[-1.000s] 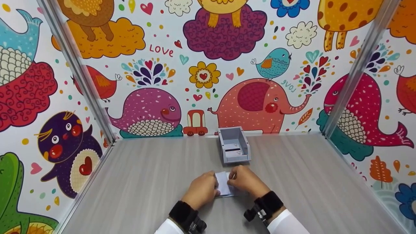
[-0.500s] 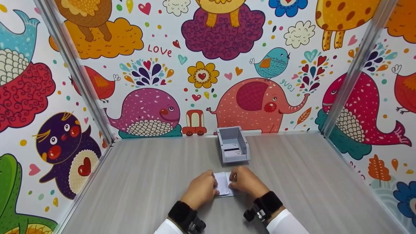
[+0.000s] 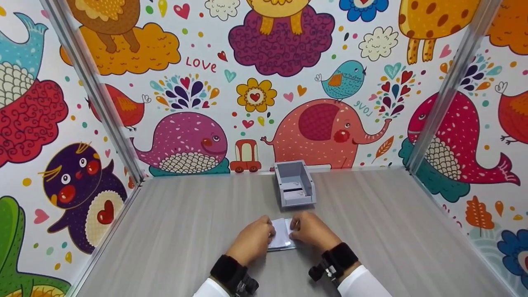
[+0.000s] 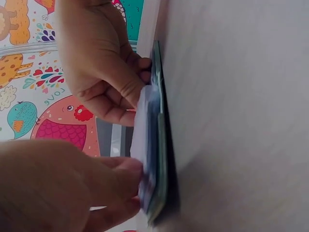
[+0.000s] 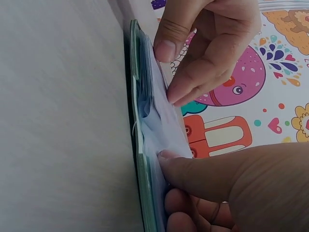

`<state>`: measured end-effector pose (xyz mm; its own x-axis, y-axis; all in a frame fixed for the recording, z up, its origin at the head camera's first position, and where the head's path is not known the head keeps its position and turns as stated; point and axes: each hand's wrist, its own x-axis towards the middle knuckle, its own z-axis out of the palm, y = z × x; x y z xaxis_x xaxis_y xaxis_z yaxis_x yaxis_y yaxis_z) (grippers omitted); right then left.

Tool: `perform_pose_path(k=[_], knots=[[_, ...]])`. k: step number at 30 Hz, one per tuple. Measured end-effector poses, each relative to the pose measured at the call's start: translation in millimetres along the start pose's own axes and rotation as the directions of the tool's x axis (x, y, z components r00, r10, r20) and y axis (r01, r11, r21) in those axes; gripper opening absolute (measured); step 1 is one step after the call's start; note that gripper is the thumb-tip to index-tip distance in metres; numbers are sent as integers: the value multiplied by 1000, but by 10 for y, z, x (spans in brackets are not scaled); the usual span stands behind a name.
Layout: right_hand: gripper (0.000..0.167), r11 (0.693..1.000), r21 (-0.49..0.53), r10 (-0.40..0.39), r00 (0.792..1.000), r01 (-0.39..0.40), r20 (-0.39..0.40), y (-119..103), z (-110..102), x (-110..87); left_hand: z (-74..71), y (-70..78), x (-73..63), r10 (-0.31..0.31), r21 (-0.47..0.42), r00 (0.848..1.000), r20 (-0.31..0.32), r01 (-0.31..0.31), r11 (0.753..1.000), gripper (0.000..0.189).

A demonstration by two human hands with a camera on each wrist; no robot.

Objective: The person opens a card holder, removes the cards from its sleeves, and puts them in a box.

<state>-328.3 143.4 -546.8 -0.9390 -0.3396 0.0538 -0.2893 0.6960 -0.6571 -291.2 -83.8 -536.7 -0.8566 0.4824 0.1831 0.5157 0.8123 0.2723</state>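
A small card holder [image 3: 280,234] with a green-edged cover and whitish, thin sleeve-like pages lies open on the table between my hands. At its left side, my left hand [image 3: 252,239] holds the stacked pages [image 5: 148,77] between thumb and fingers. Across from it, my right hand [image 3: 314,229] pinches the other side, its thumb on the pale sheet and its other fingers curled. Side on, the left wrist view shows the green cover [image 4: 163,159] flat along the table, pages raised above it. My fingers partly hide both side edges.
Beyond the hands, a grey open-fronted bin [image 3: 293,183] stands near the back wall, with white cards [image 3: 293,193] inside, one bearing a dark stripe. Printed cartoon panels [image 3: 189,140] and metal posts [image 3: 99,99] enclose the table [image 3: 198,214] at the back and sides.
My left hand has shifted slightly left and lifted its thumb from the lower front edge, and the pages beneath it have moved left. My right hand stays nearly in place. The head view has shifted slightly.
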Motion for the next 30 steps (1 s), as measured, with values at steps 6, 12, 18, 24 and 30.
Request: perform_pose_path(k=[6, 12, 18, 24, 30], knots=[[19, 999, -10, -30, 999, 30, -18, 27, 3, 6, -14, 2, -3, 16, 10, 1000, -9, -16, 1000, 14], [18, 999, -21, -31, 999, 30, -31, 16, 13, 12, -6, -5, 3, 7, 15, 1000, -8, -7, 1000, 19], [16, 1000, -18, -11, 1000, 11, -6, -16, 26, 35, -9, -12, 9, -39, 2, 999, 21, 39, 999, 19], [15, 1000, -14, -17, 1000, 17, -20, 2, 14, 37, -19, -10, 23, 14, -12, 1000, -16, -14, 1000, 20], [13, 999, -22, -43, 999, 42, -20, 23, 19, 2, 41, -26, 32, 86, 1, 995, -48, -86, 996, 25]])
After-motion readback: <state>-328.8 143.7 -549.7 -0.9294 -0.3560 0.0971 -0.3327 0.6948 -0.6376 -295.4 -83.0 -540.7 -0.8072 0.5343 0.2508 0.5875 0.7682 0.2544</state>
